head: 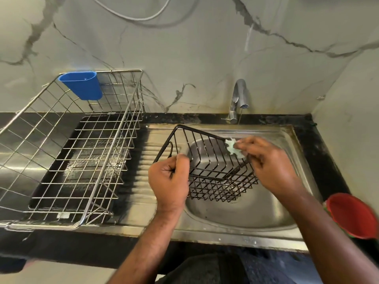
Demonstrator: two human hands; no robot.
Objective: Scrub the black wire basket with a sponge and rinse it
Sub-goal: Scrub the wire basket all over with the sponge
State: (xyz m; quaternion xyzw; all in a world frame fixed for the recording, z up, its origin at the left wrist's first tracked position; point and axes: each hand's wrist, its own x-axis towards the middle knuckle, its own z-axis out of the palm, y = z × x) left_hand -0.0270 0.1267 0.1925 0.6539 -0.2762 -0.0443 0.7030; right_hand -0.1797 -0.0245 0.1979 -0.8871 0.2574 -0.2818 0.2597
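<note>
A black wire basket point(213, 171) is held tilted over the steel sink bowl point(246, 210). My left hand point(169, 179) grips the basket's near left rim, fingers curled round the wire. My right hand point(268, 162) pinches a small pale green sponge point(233, 149) and presses it against the basket's far right corner. Most of the sponge is hidden under my fingers.
A chrome tap point(239, 99) stands behind the sink; no stream of water shows. A large steel dish rack point(67, 152) with a blue cup holder point(82, 85) fills the counter at left. A red tub point(352, 215) sits at the right edge.
</note>
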